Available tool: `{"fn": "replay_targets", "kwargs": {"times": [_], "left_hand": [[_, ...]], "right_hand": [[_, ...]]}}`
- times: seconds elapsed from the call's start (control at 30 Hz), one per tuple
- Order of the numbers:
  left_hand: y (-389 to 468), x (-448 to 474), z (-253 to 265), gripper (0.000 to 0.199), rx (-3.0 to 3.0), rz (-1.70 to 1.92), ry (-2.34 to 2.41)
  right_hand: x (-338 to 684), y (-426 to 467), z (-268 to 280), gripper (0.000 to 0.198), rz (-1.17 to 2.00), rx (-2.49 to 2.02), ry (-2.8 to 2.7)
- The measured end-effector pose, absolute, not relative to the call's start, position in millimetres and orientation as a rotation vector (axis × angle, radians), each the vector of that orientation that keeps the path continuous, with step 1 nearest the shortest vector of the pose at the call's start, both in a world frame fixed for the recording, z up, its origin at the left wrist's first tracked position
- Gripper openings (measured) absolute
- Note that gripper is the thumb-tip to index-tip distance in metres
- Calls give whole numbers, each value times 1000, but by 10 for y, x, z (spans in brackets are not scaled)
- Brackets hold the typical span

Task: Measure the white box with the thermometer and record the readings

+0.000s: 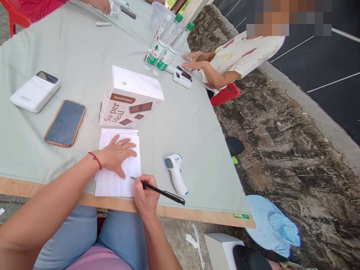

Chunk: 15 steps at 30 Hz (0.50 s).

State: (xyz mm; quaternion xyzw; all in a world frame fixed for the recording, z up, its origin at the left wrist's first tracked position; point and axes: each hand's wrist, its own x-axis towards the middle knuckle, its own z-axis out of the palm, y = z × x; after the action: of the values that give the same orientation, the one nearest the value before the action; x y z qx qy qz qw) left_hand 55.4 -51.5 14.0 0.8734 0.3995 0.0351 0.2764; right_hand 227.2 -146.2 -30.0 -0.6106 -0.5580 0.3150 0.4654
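Observation:
My left hand (118, 153) lies flat with fingers spread on several white sheets of paper (112, 187) covered in rows of small writing. In my right hand (147, 195) is a black pen (165, 194), its tip close to the right part of the top sheet. I cannot tell whether the tip touches the paper. Just beyond the sheets stands a white box (135, 86) printed "Super Meal". A white and blue infrared thermometer (176, 174) lies to the right of my right hand. Left of the box, a phone (65, 123) in a brown case lies screen up.
A white power bank (36, 91) rests at the left. Water bottles (165, 54) with green caps and a white device (182, 79) stand farther back. One person (233, 60) sits across at the right, and another person's hand (99, 5) shows at the top. The tablecloth's edge (197, 210) runs near me.

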Motion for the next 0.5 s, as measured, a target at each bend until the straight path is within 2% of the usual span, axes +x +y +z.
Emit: {"fn": "replay_targets", "kwargs": {"times": [0.1,0.17,0.23,0.3,0.43,0.5], "left_hand": [[-508,537,130,73,2329,166,1056],[-497,517,158,62,2300,277,1054],[-482,488,216,37,2234,504,1095],[-462,443,283,9,2131,878,1205],[-384,279,337,26,1810,1727,1567],[-318,171,303,21,1605,1958,1753]], "right_hand": [[2277,-1492,-312,12,698,-1523,-1290],[2294,-1501,-318,12,611,-1532,-1258],[2335,-1472,-324,14,534,-1508,-1344],[2407,-1390,-332,20,475,-1471,-1529],[2616,-1093,-355,32,440,-1433,-1759],[2718,-926,-371,36,398,-1411,-1889]]}}
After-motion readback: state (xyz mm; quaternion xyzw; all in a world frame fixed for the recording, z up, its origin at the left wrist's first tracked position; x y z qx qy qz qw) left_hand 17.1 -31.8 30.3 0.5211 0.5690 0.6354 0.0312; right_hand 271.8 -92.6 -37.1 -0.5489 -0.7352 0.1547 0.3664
